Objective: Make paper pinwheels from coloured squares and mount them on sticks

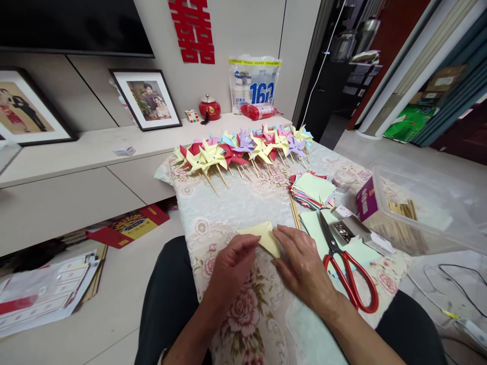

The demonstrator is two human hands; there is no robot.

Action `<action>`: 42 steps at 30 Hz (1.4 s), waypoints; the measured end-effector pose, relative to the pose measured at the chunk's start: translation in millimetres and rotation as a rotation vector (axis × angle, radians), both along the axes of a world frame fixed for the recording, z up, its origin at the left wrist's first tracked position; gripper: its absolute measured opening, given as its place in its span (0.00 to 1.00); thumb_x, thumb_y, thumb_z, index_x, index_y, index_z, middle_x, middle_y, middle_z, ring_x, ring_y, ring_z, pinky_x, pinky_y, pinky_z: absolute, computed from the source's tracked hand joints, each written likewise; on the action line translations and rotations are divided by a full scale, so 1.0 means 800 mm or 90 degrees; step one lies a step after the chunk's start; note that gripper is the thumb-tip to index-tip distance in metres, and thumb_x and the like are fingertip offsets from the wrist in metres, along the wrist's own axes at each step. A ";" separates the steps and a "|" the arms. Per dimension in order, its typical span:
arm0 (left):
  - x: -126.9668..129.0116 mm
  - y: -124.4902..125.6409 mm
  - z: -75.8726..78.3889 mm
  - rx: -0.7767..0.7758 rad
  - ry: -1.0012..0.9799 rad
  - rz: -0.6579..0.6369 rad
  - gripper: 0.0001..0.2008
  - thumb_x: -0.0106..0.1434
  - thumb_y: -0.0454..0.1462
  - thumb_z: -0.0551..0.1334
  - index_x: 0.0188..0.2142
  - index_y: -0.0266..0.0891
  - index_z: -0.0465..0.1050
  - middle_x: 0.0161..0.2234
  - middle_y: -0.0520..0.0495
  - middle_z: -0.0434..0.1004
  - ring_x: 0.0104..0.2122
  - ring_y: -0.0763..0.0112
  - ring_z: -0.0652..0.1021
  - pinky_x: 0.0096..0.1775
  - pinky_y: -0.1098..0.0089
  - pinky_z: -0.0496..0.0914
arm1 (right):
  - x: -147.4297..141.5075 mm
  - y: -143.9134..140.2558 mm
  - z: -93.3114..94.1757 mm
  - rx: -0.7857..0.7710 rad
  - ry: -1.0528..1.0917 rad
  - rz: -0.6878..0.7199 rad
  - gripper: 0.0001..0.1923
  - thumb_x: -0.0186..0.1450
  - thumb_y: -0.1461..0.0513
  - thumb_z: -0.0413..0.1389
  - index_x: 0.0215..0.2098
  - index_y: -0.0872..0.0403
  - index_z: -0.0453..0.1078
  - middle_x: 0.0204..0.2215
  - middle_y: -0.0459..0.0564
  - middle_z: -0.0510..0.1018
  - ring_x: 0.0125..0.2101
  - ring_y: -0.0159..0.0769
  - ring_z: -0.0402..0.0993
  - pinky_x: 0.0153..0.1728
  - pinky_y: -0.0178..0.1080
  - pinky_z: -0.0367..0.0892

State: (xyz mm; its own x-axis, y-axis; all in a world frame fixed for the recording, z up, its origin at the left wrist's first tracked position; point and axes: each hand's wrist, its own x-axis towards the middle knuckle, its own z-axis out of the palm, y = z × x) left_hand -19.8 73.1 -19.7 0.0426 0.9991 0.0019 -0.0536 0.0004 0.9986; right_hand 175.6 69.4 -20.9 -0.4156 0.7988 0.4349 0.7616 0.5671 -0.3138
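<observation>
A pale yellow sheet of paper (266, 234), folded into a triangle-like shape, is at the near part of the cloth-covered table. My left hand (236, 261) pinches its left side between thumb and fingers. Against its right edge, my right hand (299, 256) grips with the fingers over it and the thumb below. Red-handled scissors (335, 248) lie just right of my right hand, on light green paper (314, 225). Beside them is a small open box of metal fasteners (343, 231). A stack of coloured paper squares (314, 187) sits farther back.
Several finished paper pinwheels (243, 149) on sticks cover the table's far end. A clear plastic bin (418, 203) with wooden sticks stands at the right. Two loose sticks (294, 212) lie near the stack, and a round clear container (344, 179) is behind it.
</observation>
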 end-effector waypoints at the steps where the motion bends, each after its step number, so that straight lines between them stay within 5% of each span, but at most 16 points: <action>1: -0.002 0.001 0.001 -0.052 -0.055 0.004 0.11 0.59 0.35 0.64 0.41 0.41 0.80 0.42 0.47 0.82 0.44 0.65 0.79 0.50 0.65 0.72 | 0.000 0.000 0.001 -0.006 -0.009 0.013 0.31 0.65 0.69 0.54 0.66 0.57 0.56 0.62 0.63 0.64 0.59 0.54 0.60 0.55 0.56 0.60; 5: -0.008 0.006 0.001 -0.159 -0.177 0.026 0.10 0.56 0.35 0.67 0.39 0.41 0.80 0.33 0.50 0.82 0.35 0.71 0.78 0.42 0.71 0.71 | -0.001 -0.001 0.004 -0.027 -0.015 0.064 0.37 0.63 0.70 0.54 0.69 0.56 0.51 0.67 0.63 0.54 0.62 0.57 0.54 0.57 0.60 0.57; 8: -0.010 0.007 0.000 -0.142 -0.160 -0.003 0.08 0.54 0.33 0.66 0.35 0.40 0.80 0.32 0.51 0.81 0.34 0.72 0.77 0.40 0.72 0.70 | -0.001 0.000 0.005 -0.009 0.027 0.083 0.34 0.64 0.73 0.51 0.67 0.56 0.53 0.65 0.63 0.59 0.61 0.54 0.56 0.57 0.59 0.58; 14: -0.006 0.002 0.000 -0.017 0.008 -0.120 0.10 0.56 0.30 0.59 0.35 0.40 0.77 0.34 0.49 0.79 0.36 0.68 0.78 0.40 0.67 0.72 | 0.002 0.002 0.006 0.017 0.068 0.092 0.19 0.62 0.74 0.50 0.46 0.53 0.70 0.52 0.56 0.74 0.57 0.50 0.63 0.53 0.55 0.61; 20: -0.006 -0.014 0.000 0.204 0.363 -0.071 0.19 0.56 0.23 0.55 0.42 0.42 0.75 0.42 0.46 0.76 0.44 0.63 0.75 0.47 0.60 0.71 | -0.002 0.001 0.010 0.001 0.066 0.103 0.12 0.64 0.73 0.51 0.39 0.53 0.71 0.43 0.52 0.77 0.50 0.45 0.69 0.50 0.52 0.60; 27: 0.000 -0.031 -0.007 0.309 0.546 -0.014 0.10 0.60 0.25 0.60 0.38 0.38 0.76 0.40 0.43 0.73 0.41 0.59 0.72 0.44 0.57 0.70 | -0.003 0.000 0.008 -0.047 0.064 0.149 0.10 0.66 0.72 0.51 0.39 0.53 0.69 0.39 0.50 0.78 0.47 0.42 0.70 0.49 0.49 0.59; 42: 0.009 -0.021 -0.003 0.262 0.577 0.012 0.06 0.62 0.30 0.61 0.28 0.39 0.70 0.36 0.44 0.73 0.38 0.60 0.71 0.42 0.56 0.70 | -0.001 0.003 0.001 -0.109 0.089 0.082 0.15 0.72 0.66 0.49 0.56 0.50 0.67 0.39 0.52 0.78 0.41 0.41 0.73 0.45 0.47 0.66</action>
